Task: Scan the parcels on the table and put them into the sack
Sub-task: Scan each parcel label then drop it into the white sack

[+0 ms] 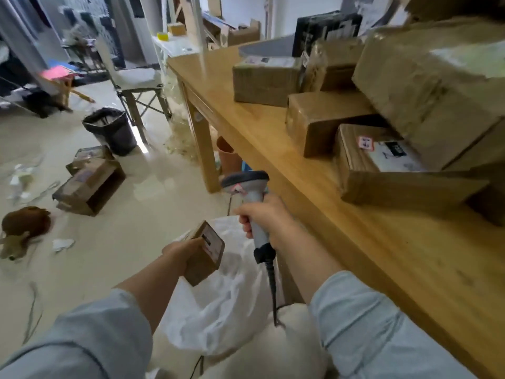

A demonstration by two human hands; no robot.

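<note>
Two grips are busy beside the table (382, 255). The left grip (181, 248) has its fingers curled round a small box (206, 258), held tilted above the white sack (226, 305) with its labelled face turned upward. The right grip (266, 217) is wrapped round the handle of a grey scanner (246, 184). The scanner's head is above and just right of the box, apart from it, and a red glow shows on its face. A black cable (272, 280) hangs from the handle down across the sack. The sack lies low against the table's near side, between the two forearms. On the table sits a heap of brown parcels (322, 124), some stacked on one another, several with white labels. Out on the floor two cartons (87, 184) lie near a black bin (110, 129), with a folding chair (136, 80) behind the bin and a brown soft toy (26, 220) at the far left. Much of the view is blurred.
</note>
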